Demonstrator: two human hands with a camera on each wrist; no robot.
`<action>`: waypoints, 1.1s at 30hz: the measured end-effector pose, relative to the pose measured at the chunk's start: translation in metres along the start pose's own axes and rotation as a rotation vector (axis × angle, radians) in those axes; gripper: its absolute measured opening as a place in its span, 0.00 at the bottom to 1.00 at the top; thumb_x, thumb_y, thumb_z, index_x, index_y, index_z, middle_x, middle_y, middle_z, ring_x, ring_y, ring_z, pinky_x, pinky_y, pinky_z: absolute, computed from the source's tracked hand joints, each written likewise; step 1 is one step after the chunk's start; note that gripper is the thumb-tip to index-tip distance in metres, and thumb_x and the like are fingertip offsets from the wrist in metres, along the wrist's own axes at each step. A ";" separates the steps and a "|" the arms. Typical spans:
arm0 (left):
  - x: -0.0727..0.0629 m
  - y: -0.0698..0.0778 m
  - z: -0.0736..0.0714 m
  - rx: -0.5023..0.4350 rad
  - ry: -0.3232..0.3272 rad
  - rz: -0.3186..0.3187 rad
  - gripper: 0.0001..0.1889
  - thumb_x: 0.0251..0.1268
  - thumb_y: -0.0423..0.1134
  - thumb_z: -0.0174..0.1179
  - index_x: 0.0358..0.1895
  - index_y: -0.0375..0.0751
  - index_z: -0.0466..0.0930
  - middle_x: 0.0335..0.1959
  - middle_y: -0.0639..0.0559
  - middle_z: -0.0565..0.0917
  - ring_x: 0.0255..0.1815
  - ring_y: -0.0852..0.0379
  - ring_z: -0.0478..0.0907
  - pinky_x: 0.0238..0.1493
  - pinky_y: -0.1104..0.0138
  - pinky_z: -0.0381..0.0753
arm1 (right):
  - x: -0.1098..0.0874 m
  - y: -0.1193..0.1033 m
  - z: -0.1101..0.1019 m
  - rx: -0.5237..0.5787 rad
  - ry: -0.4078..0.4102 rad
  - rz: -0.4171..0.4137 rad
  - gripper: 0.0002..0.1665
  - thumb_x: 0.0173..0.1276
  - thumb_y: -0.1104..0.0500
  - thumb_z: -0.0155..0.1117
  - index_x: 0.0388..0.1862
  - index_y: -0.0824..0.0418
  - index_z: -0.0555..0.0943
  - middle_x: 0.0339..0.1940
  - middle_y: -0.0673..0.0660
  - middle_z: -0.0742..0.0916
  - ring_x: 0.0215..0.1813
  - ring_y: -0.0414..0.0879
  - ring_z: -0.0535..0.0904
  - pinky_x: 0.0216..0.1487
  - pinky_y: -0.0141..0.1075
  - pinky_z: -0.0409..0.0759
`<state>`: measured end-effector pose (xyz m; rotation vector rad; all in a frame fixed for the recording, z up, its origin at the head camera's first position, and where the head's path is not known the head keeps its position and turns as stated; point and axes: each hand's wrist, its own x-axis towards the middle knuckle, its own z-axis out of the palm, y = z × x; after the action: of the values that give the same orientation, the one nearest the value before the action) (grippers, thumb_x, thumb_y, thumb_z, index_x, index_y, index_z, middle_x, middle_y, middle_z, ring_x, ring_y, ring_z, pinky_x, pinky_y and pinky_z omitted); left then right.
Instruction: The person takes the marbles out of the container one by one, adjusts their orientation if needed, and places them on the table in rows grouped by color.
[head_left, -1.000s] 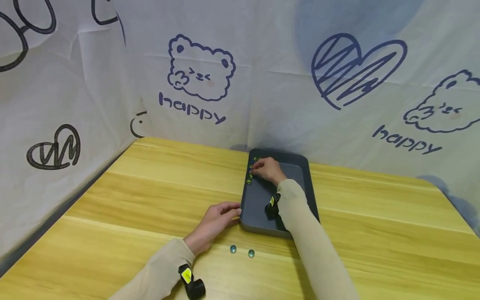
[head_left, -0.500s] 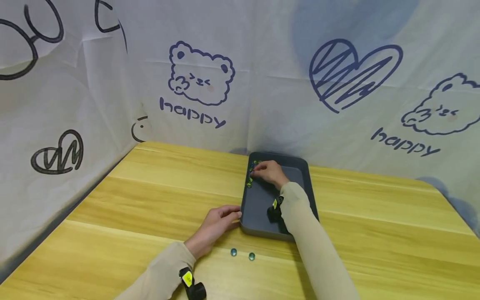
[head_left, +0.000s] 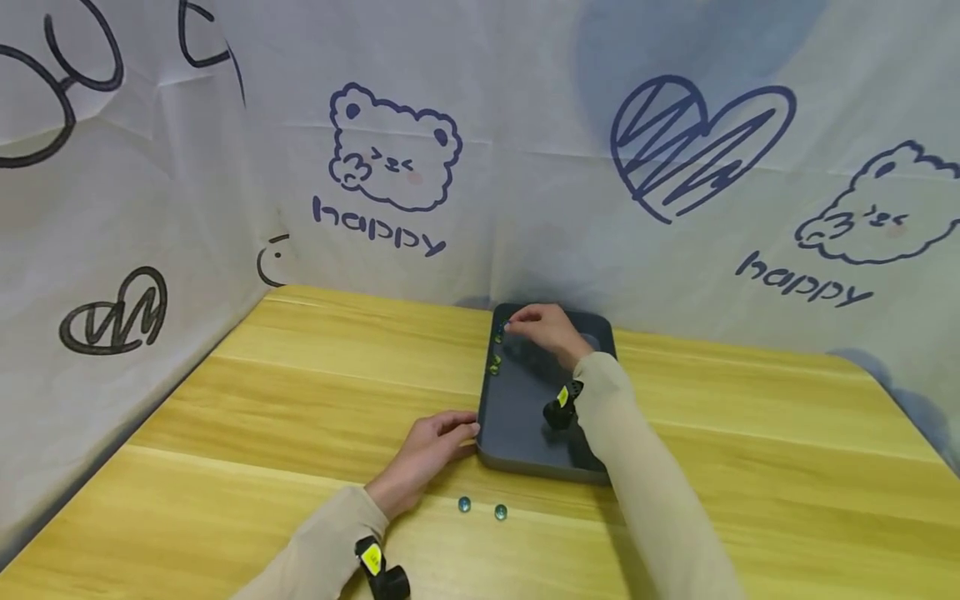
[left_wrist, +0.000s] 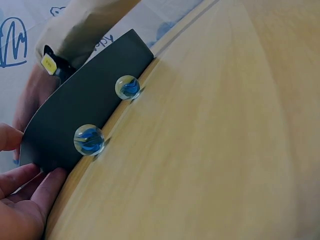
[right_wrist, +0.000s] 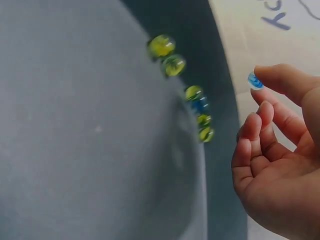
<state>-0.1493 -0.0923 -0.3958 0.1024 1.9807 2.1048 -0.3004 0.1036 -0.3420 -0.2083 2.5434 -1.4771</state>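
Since a marble is small and probably slick, a tip pinch makes sense: the right hand [right_wrist: 287, 135] has the blue marble [right_wrist: 255, 80] between the tips of two digits, remaining fingers curled in toward the palm and lying close together. Gripping by the tips leaves most of the ball exposed and likely keeps the knuckles off its neighbours.

Blue marble is at the far left end of the tray [head_left: 517, 408], near the wall, apart from the other marbles in the right wrist view. Exact height over the tray: can't tell.

Inside the tray, two yellow-green marbles [right_wrist: 173, 65] sit touching or nearly so, then a gap, then four more marbles [right_wrist: 204, 120] bunched tight, one of them blue. All lie along the foot of the left wall, which presumably gives them a stop on one side; mid-floor they'd have nothing to lean on.

Left hand [head_left: 427, 450] is at the near left corner, fingers [left_wrist: 50, 187] fairly straight against the outside of the wall, one digit set apart up by the rim. No pinch that I can see. My read: it's steadying the tray.

Two loose marbles [left_wrist: 89, 140], blue-swirled, rest on the table [head_left: 300, 350] just off the near wall, well apart from each other, nothing bracing them. Top looks level enough.
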 end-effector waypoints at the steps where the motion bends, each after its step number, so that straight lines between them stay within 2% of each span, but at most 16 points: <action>1: 0.000 0.000 0.000 0.001 0.002 0.002 0.20 0.72 0.34 0.53 0.60 0.22 0.71 0.59 0.33 0.75 0.59 0.43 0.75 0.56 0.61 0.81 | -0.001 -0.003 -0.001 0.018 -0.006 -0.003 0.16 0.68 0.57 0.64 0.50 0.65 0.81 0.53 0.61 0.80 0.55 0.59 0.75 0.59 0.51 0.75; 5: 0.000 0.000 0.000 0.003 0.000 0.005 0.20 0.72 0.34 0.53 0.60 0.22 0.71 0.59 0.33 0.74 0.59 0.43 0.74 0.56 0.61 0.81 | -0.007 -0.009 -0.006 0.071 -0.015 -0.020 0.15 0.68 0.58 0.64 0.48 0.66 0.80 0.53 0.61 0.79 0.56 0.63 0.73 0.61 0.54 0.73; 12: 0.000 0.000 0.000 0.001 0.005 -0.002 0.20 0.72 0.34 0.53 0.60 0.22 0.71 0.59 0.32 0.74 0.59 0.42 0.74 0.56 0.61 0.81 | -0.019 -0.012 -0.013 0.074 -0.024 -0.048 0.16 0.69 0.57 0.63 0.50 0.65 0.79 0.54 0.60 0.79 0.57 0.63 0.71 0.61 0.54 0.72; 23: 0.000 0.001 0.001 0.007 0.002 -0.008 0.20 0.72 0.34 0.53 0.61 0.23 0.72 0.59 0.33 0.74 0.59 0.43 0.74 0.56 0.60 0.81 | -0.036 -0.012 -0.020 0.146 0.021 -0.071 0.17 0.69 0.57 0.64 0.51 0.67 0.79 0.52 0.61 0.81 0.59 0.62 0.72 0.64 0.54 0.72; 33: 0.000 0.000 0.000 -0.001 -0.001 -0.003 0.21 0.72 0.34 0.54 0.61 0.22 0.71 0.60 0.32 0.74 0.59 0.42 0.74 0.56 0.60 0.80 | -0.053 -0.006 -0.026 0.213 0.053 -0.136 0.16 0.68 0.59 0.64 0.49 0.70 0.79 0.44 0.59 0.82 0.53 0.60 0.73 0.63 0.54 0.72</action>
<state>-0.1492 -0.0922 -0.3962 0.1011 1.9779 2.1035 -0.2548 0.1345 -0.3189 -0.3192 2.4294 -1.8134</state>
